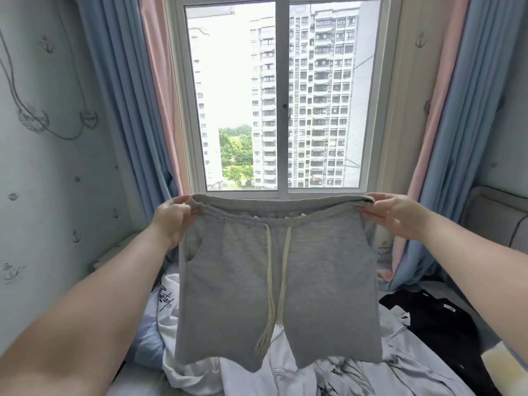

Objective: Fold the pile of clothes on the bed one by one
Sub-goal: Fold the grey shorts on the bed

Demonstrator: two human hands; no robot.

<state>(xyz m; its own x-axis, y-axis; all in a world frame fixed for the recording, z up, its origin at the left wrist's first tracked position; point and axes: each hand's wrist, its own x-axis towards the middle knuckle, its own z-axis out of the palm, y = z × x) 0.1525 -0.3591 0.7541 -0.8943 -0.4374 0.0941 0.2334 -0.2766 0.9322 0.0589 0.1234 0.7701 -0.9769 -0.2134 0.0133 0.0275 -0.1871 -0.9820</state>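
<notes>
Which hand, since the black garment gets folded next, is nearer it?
Right. The right hand grips the shorts at the waistband, above the black garment; the left hand grips the other end, farther off.

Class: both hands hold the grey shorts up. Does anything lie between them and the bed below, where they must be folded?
Yes. Under the shorts lie unfolded clothes: a white printed garment at left, pale garments directly beneath, and a black garment at right.

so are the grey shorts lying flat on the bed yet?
No: the left hand and the right hand pinch the waistband ends, holding the grey shorts up in the air above the clothes pile.
</notes>
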